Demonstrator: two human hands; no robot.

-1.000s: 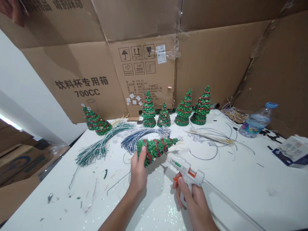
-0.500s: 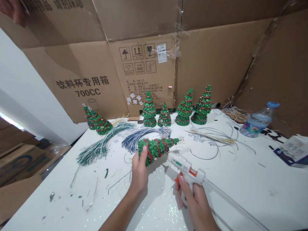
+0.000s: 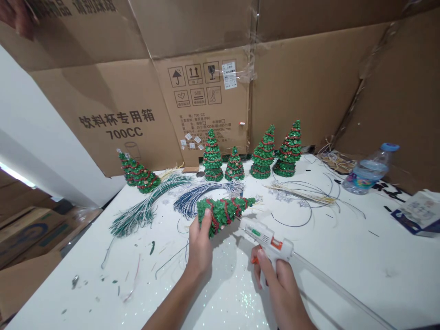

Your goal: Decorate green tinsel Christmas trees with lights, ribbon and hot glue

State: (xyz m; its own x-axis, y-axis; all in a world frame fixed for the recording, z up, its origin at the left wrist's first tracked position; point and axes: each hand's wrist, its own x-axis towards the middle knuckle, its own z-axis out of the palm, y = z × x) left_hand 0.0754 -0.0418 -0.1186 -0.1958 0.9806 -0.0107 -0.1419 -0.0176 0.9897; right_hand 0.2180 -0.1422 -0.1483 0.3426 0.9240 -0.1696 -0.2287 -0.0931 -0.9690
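My left hand (image 3: pixel 201 240) is closed round the base of a small green Christmas tree (image 3: pixel 223 213) wound with red garland. The tree lies tilted on its side in the air, its tip pointing right. In my right hand (image 3: pixel 275 277) is a white hot glue gun (image 3: pixel 266 236), with a finger at its orange trigger. The gun's nozzle is at the tree's underside near the right end; whether it touches cannot be made out. A long clear glue stick (image 3: pixel 340 286) runs out of the gun's back toward the lower right.
Several finished-looking trees (image 3: pixel 263 153) stand along the cardboard wall (image 3: pixel 309 82). Green wire (image 3: pixel 140 208) and blue wire bundles (image 3: pixel 195 195) lie behind my hands. At right are a water bottle (image 3: pixel 369 169) and a small box (image 3: pixel 421 213). Another person's hand (image 3: pixel 20 18) shows top left.
My right index finger sits slightly closer against the trigger, which looks more pressed. The tree and glue gun have hardly moved; the view has shifted slightly.
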